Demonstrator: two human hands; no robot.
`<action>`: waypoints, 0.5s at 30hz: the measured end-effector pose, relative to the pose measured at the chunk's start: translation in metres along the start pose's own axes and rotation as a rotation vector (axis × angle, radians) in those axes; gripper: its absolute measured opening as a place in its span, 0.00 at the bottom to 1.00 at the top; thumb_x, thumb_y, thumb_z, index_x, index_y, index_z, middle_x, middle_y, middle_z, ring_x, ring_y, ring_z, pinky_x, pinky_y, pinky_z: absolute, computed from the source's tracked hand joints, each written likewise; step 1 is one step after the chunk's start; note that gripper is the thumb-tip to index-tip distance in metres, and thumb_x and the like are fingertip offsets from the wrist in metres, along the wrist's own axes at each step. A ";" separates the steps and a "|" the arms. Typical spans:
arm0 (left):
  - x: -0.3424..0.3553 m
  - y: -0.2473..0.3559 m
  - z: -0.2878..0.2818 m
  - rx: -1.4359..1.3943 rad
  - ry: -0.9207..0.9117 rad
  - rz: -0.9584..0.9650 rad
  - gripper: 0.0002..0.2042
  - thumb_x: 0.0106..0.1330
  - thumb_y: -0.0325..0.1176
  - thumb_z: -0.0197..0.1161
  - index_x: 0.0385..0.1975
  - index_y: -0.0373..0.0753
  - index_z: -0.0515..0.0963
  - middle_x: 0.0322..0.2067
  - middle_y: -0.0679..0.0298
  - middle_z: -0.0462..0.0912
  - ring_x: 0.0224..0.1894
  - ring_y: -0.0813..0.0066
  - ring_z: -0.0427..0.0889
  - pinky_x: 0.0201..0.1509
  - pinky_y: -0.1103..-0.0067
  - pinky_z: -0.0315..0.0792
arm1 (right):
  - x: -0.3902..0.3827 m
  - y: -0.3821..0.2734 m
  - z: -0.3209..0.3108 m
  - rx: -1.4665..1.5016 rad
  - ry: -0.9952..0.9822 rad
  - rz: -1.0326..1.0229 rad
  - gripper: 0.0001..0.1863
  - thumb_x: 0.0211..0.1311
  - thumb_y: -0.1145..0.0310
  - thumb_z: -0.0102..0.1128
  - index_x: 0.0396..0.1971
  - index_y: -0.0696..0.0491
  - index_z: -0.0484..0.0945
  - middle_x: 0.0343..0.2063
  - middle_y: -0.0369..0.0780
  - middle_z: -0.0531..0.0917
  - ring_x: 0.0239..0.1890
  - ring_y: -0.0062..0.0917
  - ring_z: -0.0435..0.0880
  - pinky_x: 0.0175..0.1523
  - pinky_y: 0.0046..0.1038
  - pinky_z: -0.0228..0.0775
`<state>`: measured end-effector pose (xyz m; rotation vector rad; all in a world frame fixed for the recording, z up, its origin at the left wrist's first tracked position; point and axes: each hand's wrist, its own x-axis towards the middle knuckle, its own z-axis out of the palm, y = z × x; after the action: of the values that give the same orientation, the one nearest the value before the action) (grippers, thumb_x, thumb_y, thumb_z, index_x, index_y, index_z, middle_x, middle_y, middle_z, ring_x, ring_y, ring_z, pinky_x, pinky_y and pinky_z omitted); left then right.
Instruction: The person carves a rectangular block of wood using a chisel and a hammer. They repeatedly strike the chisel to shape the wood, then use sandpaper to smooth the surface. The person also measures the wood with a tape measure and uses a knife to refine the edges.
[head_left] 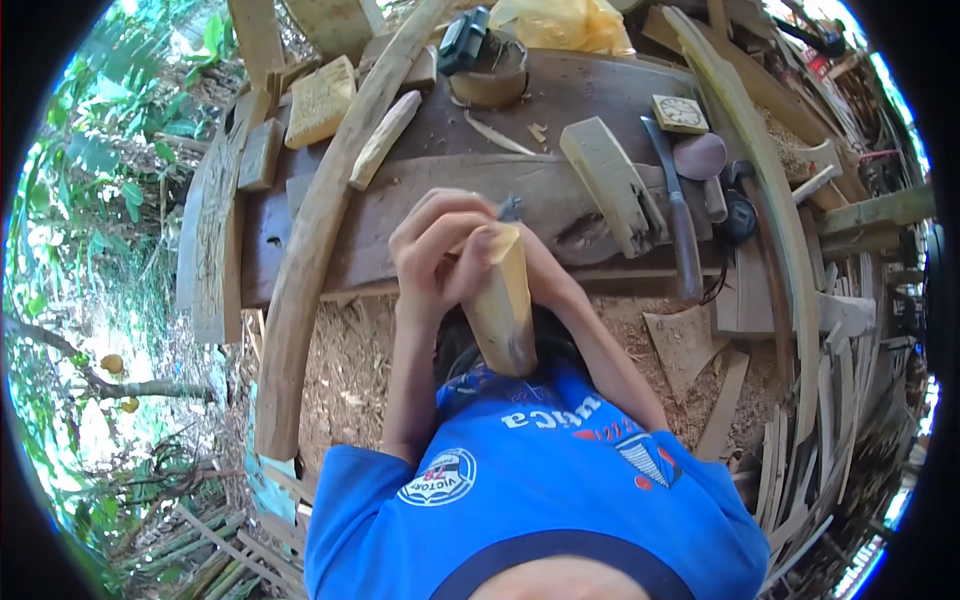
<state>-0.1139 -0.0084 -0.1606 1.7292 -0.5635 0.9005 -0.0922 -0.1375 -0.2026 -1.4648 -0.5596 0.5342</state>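
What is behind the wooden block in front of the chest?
Behind the wooden block, a sliver of the right hand shows beside its right edge, and a small grey-blue thing peeks past the far end. The right fingers are covered, so their grip is hidden.

I see a bright blue short-sleeved fabric shirt [590, 500] on the worker, with a dark navy curved neckband [565, 543] at its six o'clock. Bold white printed lettering [555, 415] crosses it at twelve. A round white badge with red and dark print [437, 477] sits toward ten o'clock; toward one, a striped sail-shaped emblem [648, 460] carries red touches. Both forearms are bare, as is the left hand [440, 245].
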 end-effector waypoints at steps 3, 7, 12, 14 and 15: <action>0.009 0.005 -0.015 -0.140 -0.302 -0.096 0.15 0.44 0.38 0.63 0.24 0.31 0.76 0.22 0.57 0.77 0.25 0.70 0.77 0.28 0.80 0.69 | -0.009 0.001 0.004 -0.063 -0.008 -0.064 0.10 0.50 0.71 0.55 0.32 0.59 0.76 0.27 0.34 0.80 0.30 0.16 0.76 0.33 0.21 0.68; 0.004 0.014 -0.021 -0.029 -0.189 0.065 0.13 0.38 0.35 0.63 0.24 0.33 0.78 0.21 0.60 0.79 0.24 0.67 0.79 0.28 0.78 0.72 | -0.025 0.030 0.000 0.200 -0.057 0.222 0.14 0.51 0.68 0.56 0.37 0.58 0.76 0.33 0.36 0.79 0.35 0.16 0.73 0.40 0.23 0.67; 0.014 0.001 -0.071 0.031 0.479 -0.362 0.13 0.58 0.36 0.47 0.21 0.33 0.74 0.20 0.56 0.77 0.24 0.68 0.77 0.28 0.74 0.73 | -0.102 0.027 -0.009 0.222 -0.141 0.442 0.21 0.52 0.65 0.56 0.47 0.57 0.71 0.45 0.39 0.73 0.43 0.19 0.69 0.48 0.24 0.63; 0.021 -0.011 -0.091 -0.064 0.682 -0.575 0.16 0.59 0.41 0.45 0.22 0.34 0.72 0.23 0.56 0.76 0.27 0.67 0.77 0.30 0.72 0.73 | -0.111 -0.015 -0.026 -0.106 -0.145 0.321 0.17 0.53 0.66 0.54 0.43 0.56 0.71 0.41 0.38 0.72 0.41 0.21 0.68 0.46 0.24 0.62; 0.021 -0.016 -0.094 -0.169 0.788 -0.646 0.17 0.59 0.42 0.44 0.22 0.34 0.71 0.24 0.57 0.75 0.28 0.68 0.76 0.31 0.72 0.73 | -0.112 -0.028 -0.048 -0.488 -0.206 0.264 0.15 0.54 0.66 0.52 0.41 0.56 0.71 0.38 0.37 0.72 0.39 0.22 0.68 0.45 0.24 0.62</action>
<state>-0.1169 0.0865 -0.1381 1.1422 0.4123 0.9239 -0.1463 -0.2473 -0.1788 -1.9775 -0.6955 0.8007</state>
